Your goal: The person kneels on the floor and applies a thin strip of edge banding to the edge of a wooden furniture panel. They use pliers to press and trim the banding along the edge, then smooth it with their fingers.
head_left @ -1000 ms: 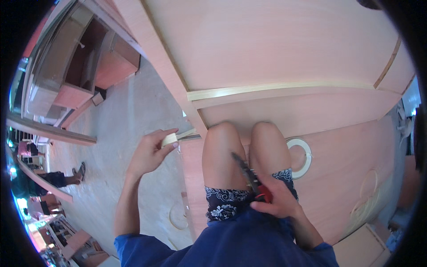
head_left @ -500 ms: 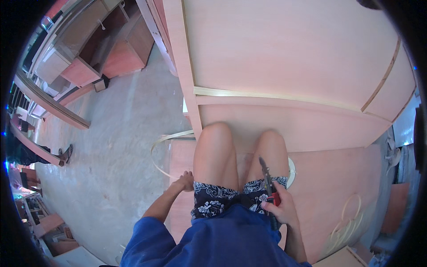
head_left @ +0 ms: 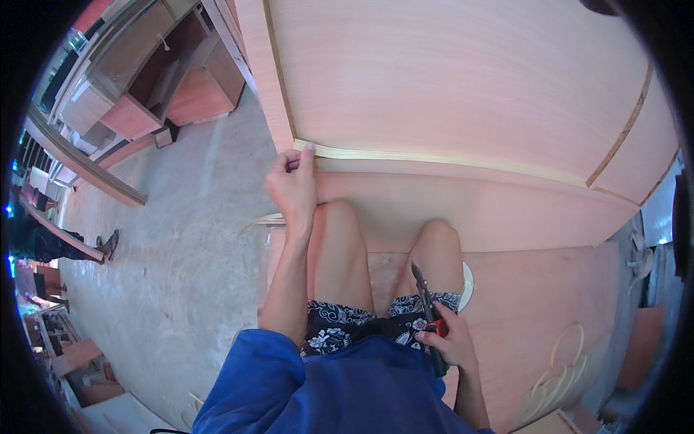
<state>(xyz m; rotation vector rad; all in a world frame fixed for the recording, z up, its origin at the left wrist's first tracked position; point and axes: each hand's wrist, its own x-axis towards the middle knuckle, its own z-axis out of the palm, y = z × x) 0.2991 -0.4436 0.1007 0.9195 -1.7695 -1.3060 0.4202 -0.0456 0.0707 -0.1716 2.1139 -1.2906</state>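
My left hand (head_left: 293, 184) has its fingertips and thumb closed on the left end of a pale wooden strip (head_left: 405, 157), which lies along a horizontal ledge of a large pinkish plywood panel (head_left: 455, 79). My right hand (head_left: 452, 336) rests by my right thigh, closed on a dark hand tool (head_left: 421, 286) with red on its handle and a narrow tip pointing away from me. My knees are against the panel's lower section. A white roll (head_left: 468, 286) lies partly hidden beside my right leg.
Plywood cabinets (head_left: 202, 87) and curved wooden pieces (head_left: 87, 163) stand at the left on the grey concrete floor (head_left: 173, 289). Another person's leg and sandalled foot (head_left: 108, 246) show at far left. Loops of thin strip (head_left: 557, 376) lie lower right on a plywood sheet (head_left: 538, 304).
My left hand held a pale piece out to the left, dropped beside my thigh, and has now risen to the strip on the ledge. My right hand, still holding the tool, has shifted slightly.
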